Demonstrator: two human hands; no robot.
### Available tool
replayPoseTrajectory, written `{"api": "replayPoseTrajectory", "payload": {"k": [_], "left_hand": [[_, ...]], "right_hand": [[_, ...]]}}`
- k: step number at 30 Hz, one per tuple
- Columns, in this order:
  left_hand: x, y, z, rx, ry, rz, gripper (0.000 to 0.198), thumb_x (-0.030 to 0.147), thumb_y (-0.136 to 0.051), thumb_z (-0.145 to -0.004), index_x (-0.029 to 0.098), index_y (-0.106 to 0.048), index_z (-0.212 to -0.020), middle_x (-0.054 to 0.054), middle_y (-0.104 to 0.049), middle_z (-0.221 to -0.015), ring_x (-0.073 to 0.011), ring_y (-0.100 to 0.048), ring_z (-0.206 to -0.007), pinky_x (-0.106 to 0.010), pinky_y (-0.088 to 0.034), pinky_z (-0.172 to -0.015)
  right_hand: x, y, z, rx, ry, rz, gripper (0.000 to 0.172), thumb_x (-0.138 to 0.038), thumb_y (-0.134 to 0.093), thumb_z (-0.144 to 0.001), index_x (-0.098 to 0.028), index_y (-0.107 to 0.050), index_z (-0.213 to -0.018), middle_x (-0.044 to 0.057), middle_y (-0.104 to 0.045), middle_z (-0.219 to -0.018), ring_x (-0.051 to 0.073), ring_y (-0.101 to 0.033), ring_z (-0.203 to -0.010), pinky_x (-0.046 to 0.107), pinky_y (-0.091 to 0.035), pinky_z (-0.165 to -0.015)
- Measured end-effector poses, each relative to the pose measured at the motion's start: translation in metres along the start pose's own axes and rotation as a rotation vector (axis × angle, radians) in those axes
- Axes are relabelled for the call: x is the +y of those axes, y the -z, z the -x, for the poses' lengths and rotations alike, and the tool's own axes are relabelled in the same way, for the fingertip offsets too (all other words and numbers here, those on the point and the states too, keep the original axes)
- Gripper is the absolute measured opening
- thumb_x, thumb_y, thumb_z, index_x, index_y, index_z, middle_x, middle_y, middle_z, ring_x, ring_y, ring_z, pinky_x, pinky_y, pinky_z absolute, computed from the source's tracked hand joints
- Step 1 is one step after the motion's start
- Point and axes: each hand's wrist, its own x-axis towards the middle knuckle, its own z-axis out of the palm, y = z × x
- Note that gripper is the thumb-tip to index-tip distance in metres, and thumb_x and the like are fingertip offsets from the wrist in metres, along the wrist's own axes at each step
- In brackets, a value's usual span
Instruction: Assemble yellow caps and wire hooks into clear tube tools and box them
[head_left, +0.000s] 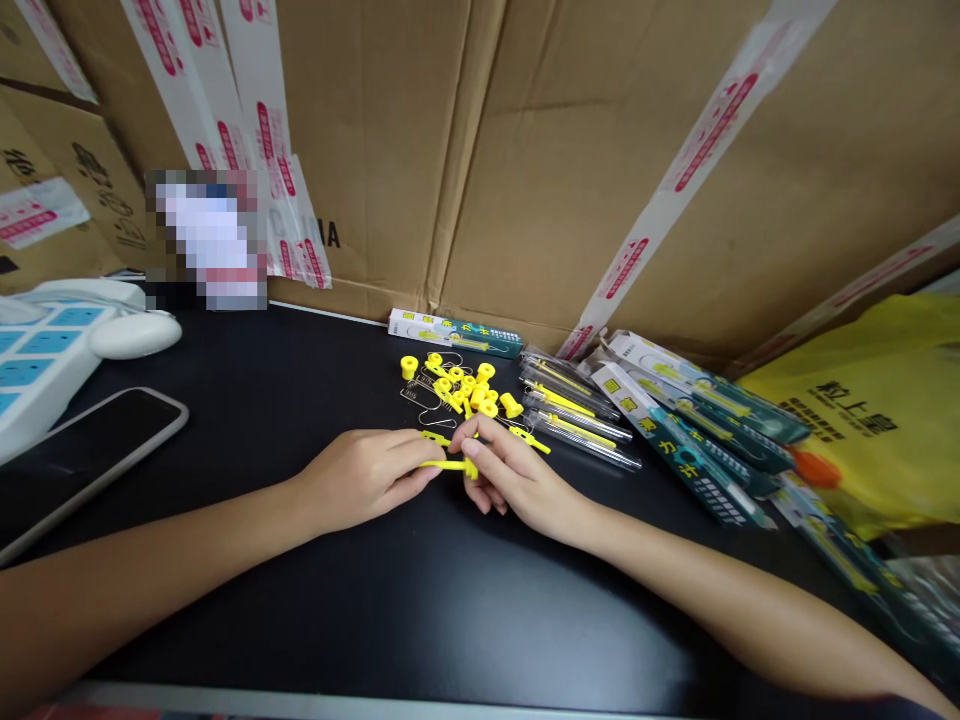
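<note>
My left hand (379, 475) is closed on one end of a slim yellow plastic rod (444, 464). At the rod's other end, my right hand (510, 475) pinches a small yellow piece (471, 467) around it; its fingers partly hide that piece. Just beyond my hands lies a heap of yellow plastic caps (480, 392), mixed with wire hooks and springs (437, 415). Another flat yellow strip (531, 439) rests beside my right fingers. To the right of the heap are several clear tubes (577, 425) with yellow parts inside.
Printed spring-scale boxes (675, 440) are piled at right, near a yellow bag (847, 420). One more box (456, 333) lies at the back against large cardboard cartons (375, 150). On the left are a phone (82, 460), a power strip (52, 345) and a white rounded object (135, 335).
</note>
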Motion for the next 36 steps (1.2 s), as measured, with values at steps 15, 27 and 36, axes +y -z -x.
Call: {"api": "replayPoseTrajectory", "payload": {"k": [15, 27, 36], "left_hand": [[-0.005, 0.002, 0.0, 0.013, 0.165, 0.118, 0.016, 0.021, -0.049, -0.093, 0.017, -0.063, -0.101, -0.002, -0.071, -0.091, -0.0127, -0.067, -0.078, -0.021, -0.048, -0.069], [-0.003, 0.004, 0.0, 0.057, 0.019, -0.046, 0.018, 0.021, -0.047, -0.095, 0.016, -0.064, -0.098, -0.001, -0.068, -0.08, -0.011, -0.064, -0.068, -0.02, -0.045, -0.062], [0.007, 0.0, 0.001, -0.006, 0.09, 0.113, 0.018, 0.025, -0.05, -0.092, 0.019, -0.055, -0.108, -0.002, -0.071, -0.094, -0.0129, -0.068, -0.076, -0.021, -0.05, -0.066]], "right_hand": [[0.0, 0.01, -0.004, -0.114, 0.021, -0.143, 0.022, -0.041, -0.048, -0.095, -0.025, -0.034, -0.099, -0.009, -0.055, -0.063, 0.005, -0.037, -0.038, 0.014, -0.034, -0.037], [-0.001, 0.015, -0.005, -0.029, 0.001, 0.179, 0.046, -0.056, -0.036, -0.096, -0.017, -0.05, -0.074, -0.005, -0.05, -0.05, 0.007, -0.041, -0.046, 0.02, -0.033, -0.05], [-0.003, 0.003, -0.002, -0.082, 0.035, 0.32, 0.05, -0.057, -0.033, -0.096, -0.017, -0.051, -0.073, -0.003, -0.049, -0.055, 0.01, -0.047, -0.051, 0.023, -0.038, -0.056]]}}
